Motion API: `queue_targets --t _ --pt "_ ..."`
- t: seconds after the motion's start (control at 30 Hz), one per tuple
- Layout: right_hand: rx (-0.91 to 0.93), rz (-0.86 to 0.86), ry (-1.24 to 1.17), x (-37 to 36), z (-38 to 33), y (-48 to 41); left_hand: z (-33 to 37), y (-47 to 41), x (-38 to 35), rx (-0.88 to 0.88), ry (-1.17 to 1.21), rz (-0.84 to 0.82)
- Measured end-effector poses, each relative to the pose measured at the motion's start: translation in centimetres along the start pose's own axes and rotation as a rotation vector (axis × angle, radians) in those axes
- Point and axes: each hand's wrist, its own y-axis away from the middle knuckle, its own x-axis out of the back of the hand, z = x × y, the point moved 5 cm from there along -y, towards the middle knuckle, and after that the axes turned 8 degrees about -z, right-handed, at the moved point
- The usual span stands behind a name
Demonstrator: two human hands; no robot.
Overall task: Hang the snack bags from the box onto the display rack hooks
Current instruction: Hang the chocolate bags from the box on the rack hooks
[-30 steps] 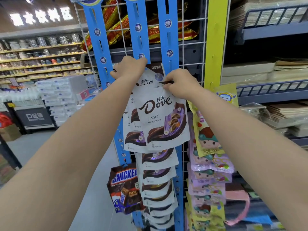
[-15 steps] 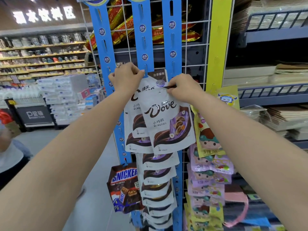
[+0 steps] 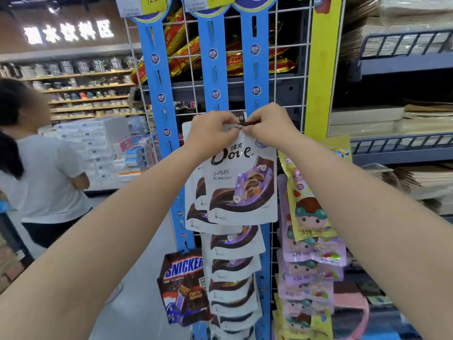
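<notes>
Two hands on one item: the white plastic Dove chocolate pouch with brown-and-purple print (image 3: 242, 187) is held up against the display rack, where the blue plastic hanging strips (image 3: 213, 69) run down the white wire grid panel (image 3: 289, 69). The left hand (image 3: 210, 130) curls its fingers over the pouch's top edge from the left. The right hand (image 3: 267, 126) pinches the same edge from the right, fingertips nearly meeting. Hook and hang-hole are both hidden under the fingers, so I cannot tell whether the hole is on yet. Judgement: the step in hand is seating the hole on the hook. To do it well, keep the top edge flat and taut between both pinches and line the hole up square to the hook tip. Push fully on, then let go one hand at a time and check the pouch hangs straight, face out. Risks: tearing the thin header, or knocking off the matching white Dove pouches (image 3: 232, 241) overlapping in a column just below. Containers: the supply box is not in view, contents unknown. The shelf behind the grid holds gold-and-red foil packs (image 3: 186, 52). Adjacent: dark brown Snickers bag (image 3: 183, 285) lower left, pastel cartoon-printed pouches (image 3: 306, 217) to the right.
</notes>
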Motion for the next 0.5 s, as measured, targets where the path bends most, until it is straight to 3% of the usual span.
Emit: queue_targets --t 0.27,0.5 --pt "0.043 0.194 -0.179 2.6 -1.1 -0.5 0.2 -1.2 2.8 0.147 -0.050 0.273" --pt "-0.005 0.121 -0.251 2.2 -0.7 -1.3 -1.5 -2.2 2.8 0.244 -0.033 0.297"
